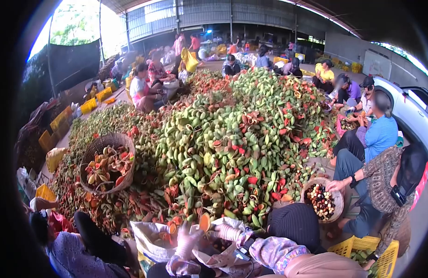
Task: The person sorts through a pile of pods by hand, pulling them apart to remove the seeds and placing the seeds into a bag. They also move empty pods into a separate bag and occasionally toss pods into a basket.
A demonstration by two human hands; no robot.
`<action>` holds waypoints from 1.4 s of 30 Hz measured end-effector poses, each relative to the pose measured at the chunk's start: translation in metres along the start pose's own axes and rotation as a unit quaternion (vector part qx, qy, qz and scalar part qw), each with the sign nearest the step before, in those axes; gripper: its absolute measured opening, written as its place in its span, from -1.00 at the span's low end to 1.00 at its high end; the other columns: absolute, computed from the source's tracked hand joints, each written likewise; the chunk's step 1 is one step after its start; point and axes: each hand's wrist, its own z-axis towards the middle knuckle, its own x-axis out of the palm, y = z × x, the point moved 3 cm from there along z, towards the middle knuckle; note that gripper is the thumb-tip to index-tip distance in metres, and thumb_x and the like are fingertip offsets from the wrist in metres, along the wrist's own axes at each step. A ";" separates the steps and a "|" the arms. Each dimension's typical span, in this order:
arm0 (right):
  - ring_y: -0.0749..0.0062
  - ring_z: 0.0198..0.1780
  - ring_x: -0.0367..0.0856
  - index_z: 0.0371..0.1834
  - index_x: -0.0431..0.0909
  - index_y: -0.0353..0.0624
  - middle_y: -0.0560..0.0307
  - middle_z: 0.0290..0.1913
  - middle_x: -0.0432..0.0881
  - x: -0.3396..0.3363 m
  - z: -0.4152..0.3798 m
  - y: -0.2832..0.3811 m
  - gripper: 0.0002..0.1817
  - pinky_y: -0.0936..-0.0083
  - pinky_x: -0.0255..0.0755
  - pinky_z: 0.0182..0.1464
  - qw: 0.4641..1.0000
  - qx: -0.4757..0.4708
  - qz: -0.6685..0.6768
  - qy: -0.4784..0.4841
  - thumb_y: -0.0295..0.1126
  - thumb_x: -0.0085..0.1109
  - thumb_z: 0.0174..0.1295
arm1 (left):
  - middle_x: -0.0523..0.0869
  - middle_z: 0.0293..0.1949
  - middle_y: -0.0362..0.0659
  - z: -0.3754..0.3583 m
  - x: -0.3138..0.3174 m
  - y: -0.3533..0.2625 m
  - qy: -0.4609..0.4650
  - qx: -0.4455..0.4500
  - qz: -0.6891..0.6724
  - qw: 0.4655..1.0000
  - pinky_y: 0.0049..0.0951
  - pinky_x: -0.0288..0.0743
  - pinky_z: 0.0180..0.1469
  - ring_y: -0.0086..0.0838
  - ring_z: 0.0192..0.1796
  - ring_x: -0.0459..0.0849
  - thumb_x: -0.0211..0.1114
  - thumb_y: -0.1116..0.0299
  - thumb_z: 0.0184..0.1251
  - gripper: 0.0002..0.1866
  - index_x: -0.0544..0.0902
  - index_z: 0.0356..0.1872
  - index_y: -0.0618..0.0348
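Note:
My left hand (pixel 186 241), in a pale covering and blurred, is raised over the near white sack (pixel 151 241), its fingers pointing up and apart. Just right of it, my right hand (pixel 228 231) reaches leftward over the sack mouth, pale wrapping round its fingers. An orange pod half (pixel 204 222) shows between the two hands, close to the right fingertips. What the right hand holds I cannot tell. Patterned purple sleeves (pixel 274 250) cover my arms. Red and orange pod pieces (pixel 165 237) lie in the sack.
A large heap of green and red pods (pixel 223 139) fills the middle. A wicker basket (pixel 128 178) of pods stands on its left. To the right, a person's hand (pixel 335 185) is at a basket (pixel 339 211) of dark and pale seeds. A yellow crate (pixel 385 264) stands at bottom right.

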 end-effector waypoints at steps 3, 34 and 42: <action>0.57 -0.22 0.57 -0.07 0.64 0.06 0.28 -0.28 0.68 -0.027 0.002 0.049 -0.66 0.63 0.36 -0.13 0.975 0.154 0.085 0.133 -0.07 0.23 0.14 | 0.58 -0.05 -0.15 -0.024 -0.001 -0.079 0.209 -0.206 -0.286 0.912 -0.47 0.49 0.01 -0.38 -0.13 0.62 0.49 0.33 0.01 -0.29 0.35 0.20 0.23; 0.40 -0.20 0.57 -0.17 0.57 -0.18 0.07 -0.31 0.65 0.060 -0.008 -0.045 -0.79 0.45 0.41 -0.09 0.951 0.173 0.257 0.004 -0.33 0.16 0.19 | 0.65 -0.20 0.02 -0.030 0.043 -0.037 0.041 0.117 0.275 0.954 -0.34 0.49 -0.08 -0.19 -0.18 0.65 0.40 0.25 0.04 -0.64 0.61 -0.18 0.25; 0.47 -0.26 0.58 0.03 0.53 -0.12 0.06 -0.15 0.65 0.015 -0.011 -0.007 -0.64 0.45 0.48 -0.19 0.973 0.098 -0.144 0.151 -0.50 -0.04 0.15 | 0.69 -0.35 -0.03 -0.010 0.030 0.031 0.045 -0.101 0.200 0.973 -0.31 0.50 -0.19 -0.32 -0.29 0.66 0.20 0.29 0.15 -0.69 0.62 -0.17 0.31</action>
